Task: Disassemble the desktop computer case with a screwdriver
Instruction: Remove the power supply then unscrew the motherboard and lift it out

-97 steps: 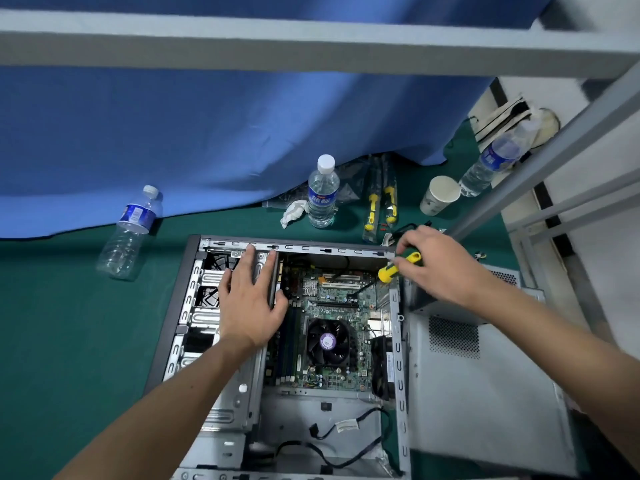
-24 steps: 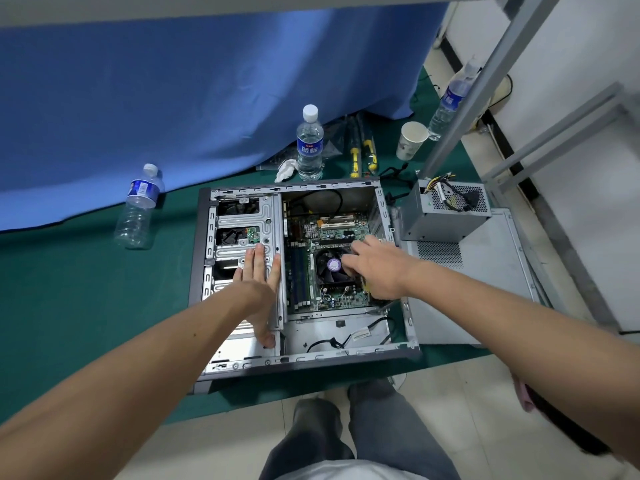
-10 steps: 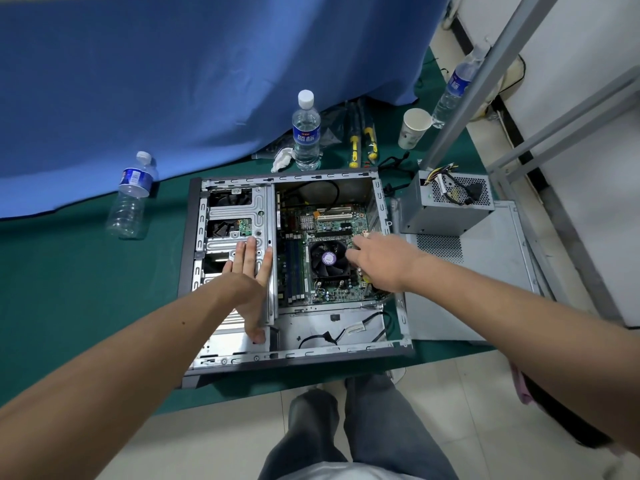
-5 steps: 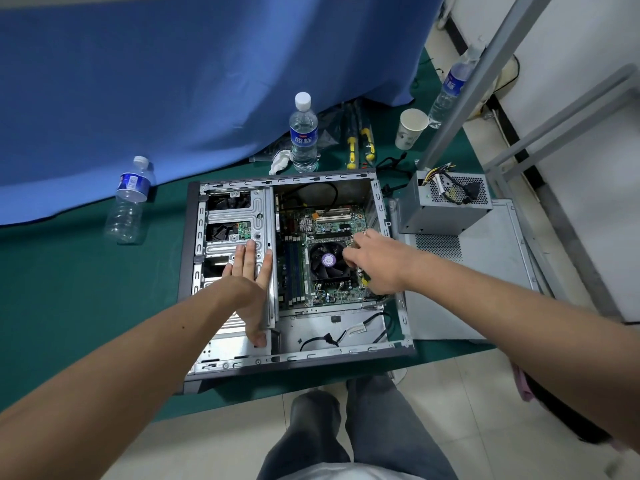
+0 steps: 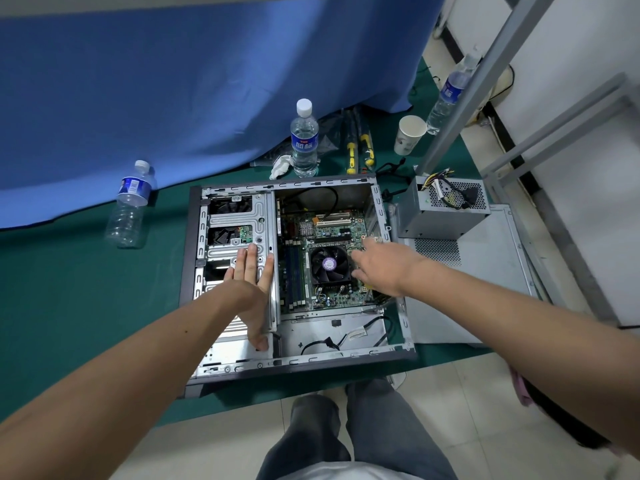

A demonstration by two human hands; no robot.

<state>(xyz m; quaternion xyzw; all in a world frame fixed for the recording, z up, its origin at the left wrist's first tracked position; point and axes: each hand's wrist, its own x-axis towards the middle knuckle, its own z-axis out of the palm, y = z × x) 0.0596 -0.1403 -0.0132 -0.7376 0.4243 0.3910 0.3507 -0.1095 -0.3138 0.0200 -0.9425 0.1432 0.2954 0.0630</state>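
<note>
Head view, left hand (image 5: 250,285) still flat on drive cage (image 5: 239,220), right hand (image 5: 379,266) shifted rightward off fan (image 5: 329,264), grip unclear

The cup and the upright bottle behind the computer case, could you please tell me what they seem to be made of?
The cup looks like matte white paper: opaque, with a rolled rim. The upright bottle looks like clear thin plastic: see-through, ribbed walls, a white cap and a blue label.
</note>
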